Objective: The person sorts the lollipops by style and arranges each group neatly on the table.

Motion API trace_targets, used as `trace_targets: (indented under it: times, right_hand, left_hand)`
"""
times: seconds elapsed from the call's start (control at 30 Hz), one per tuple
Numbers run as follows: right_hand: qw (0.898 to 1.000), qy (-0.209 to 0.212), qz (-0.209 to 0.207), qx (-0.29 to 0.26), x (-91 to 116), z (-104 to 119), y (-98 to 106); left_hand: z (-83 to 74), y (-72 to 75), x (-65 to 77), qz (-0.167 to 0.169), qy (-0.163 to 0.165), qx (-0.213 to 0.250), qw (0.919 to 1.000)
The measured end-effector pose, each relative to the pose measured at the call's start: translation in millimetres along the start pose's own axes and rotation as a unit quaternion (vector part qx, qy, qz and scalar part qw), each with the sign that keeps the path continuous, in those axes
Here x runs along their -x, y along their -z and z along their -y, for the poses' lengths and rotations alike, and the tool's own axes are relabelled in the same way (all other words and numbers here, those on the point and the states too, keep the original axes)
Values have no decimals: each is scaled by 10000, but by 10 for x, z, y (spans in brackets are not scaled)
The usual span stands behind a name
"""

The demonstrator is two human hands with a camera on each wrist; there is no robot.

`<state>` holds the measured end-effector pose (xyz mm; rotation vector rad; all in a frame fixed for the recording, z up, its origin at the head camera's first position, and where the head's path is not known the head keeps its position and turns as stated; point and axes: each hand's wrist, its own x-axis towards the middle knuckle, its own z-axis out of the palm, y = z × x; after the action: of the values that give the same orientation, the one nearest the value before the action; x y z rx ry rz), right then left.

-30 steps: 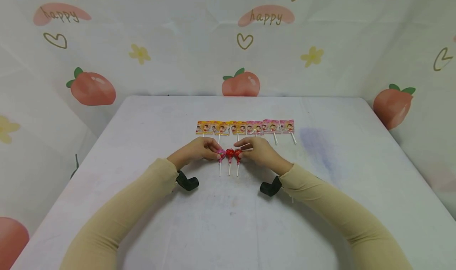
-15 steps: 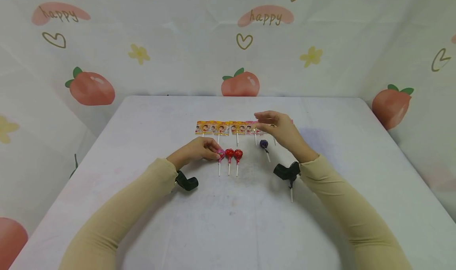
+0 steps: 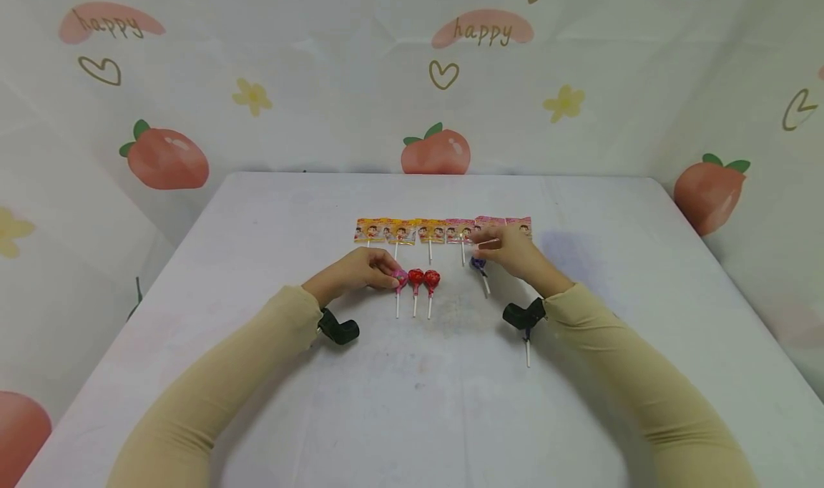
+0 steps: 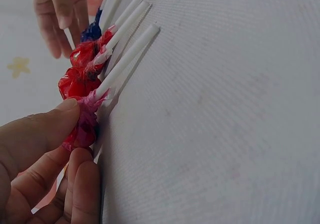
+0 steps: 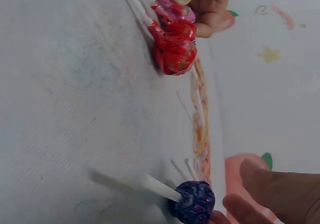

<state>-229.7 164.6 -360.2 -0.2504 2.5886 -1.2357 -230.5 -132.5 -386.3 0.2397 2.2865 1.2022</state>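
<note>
My left hand (image 3: pixel 360 267) pinches the wrapped head of a pink lollipop (image 4: pixel 82 126) between thumb and fingers. Two red lollipops (image 3: pixel 415 279) (image 5: pixel 175 57) lie beside it, sticks pointing toward me. My right hand (image 3: pixel 515 252) is over a dark blue lollipop (image 5: pixel 194 203). In the right wrist view its fingertips are right at the candy's head, while the thumb (image 5: pixel 270 181) stands apart from it. The blue lollipop lies at a slant, its stick angled to the right in the head view.
Behind the lollipops runs a row of flat packaged lollipops, yellow packets (image 3: pixel 400 231) on the left and pink packets (image 3: pixel 460 230) on the right; my right hand partly hides the pink ones. Another lollipop's stick (image 3: pixel 528 353) shows below the right wrist. All lie on a white table (image 3: pixel 386 416).
My right hand has left the red lollipops, moved right and up, then lowered to the blue lollipop. The left hand has stayed on the pink lollipop.
</note>
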Motion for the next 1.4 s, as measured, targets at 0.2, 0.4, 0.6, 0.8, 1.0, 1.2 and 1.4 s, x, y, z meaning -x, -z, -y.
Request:
trace_targets:
  times: [0.2,0.4,0.6,0.8,1.0,1.2,1.4]
  right_hand:
    - [9996,85,164,235,-20,-28,-4]
    - [9982,169,344,468,-28,-69,-16]
    - [9957,120,360,841,-32,-91,-28]
    - [9932,-34,403,1091,-24,-56,-31]
    - [9954,-137,306,897,19,7,12]
    - [9997,110,-59,229,81,133,134]
    - [9981,416,-384,-262,176,296,202]
  left_hand:
    - [-13,0,15,-10,-17,-8,10000]
    - [-6,0,16,-10,-5,69,10000]
    - [0,-4,5,1,28,99,9999]
    - [-10,-7,12,0,4,39,10000]
    - [-14,-9,8,-25,-9,46,10000]
    - [-12,-11,18,5,-66,-25,10000]
    - [-16,-3,8,19,-66,8,10000]
